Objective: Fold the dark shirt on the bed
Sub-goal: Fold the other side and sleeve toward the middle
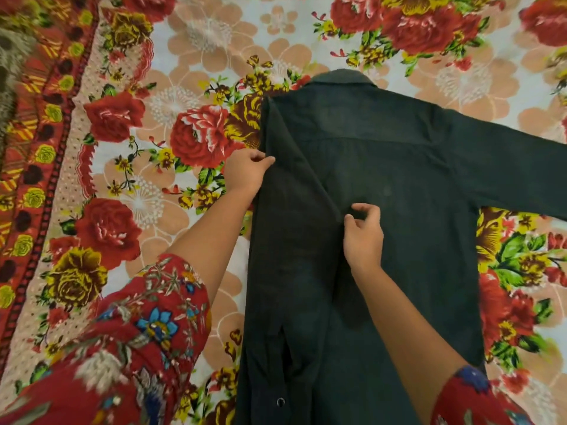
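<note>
Head camera, the only view I've got. The shirt (399,179) lies flat on the flowered bedspread (184,87), back side up, collar (340,76) pointing away from the person. One sleeve (506,167) is spread out wide to the right, not yet dealt with. The other side is already turned in: a long strip (294,240) runs down over the body of the shirt, and a snap (280,401) shows near its lower end, which I'd read as the cuff of the sleeve laid along it.

So I'd call this the first side fold being tidied, and the hands sit where they do to keep that strip straight.

The left hand (247,171) is at the outer crease just below the shoulder, thumb and forefinger closed in a pinch on the cloth there, the remaining fingers tucked in. The right hand (363,237) is on the middle of the back, fingers curled, nipping the inner edge of the strip between thumb and fingertips. Neither hand is flat or loose.

Spread sleeve comes next, I'd guess, then the hem goes up.
</note>
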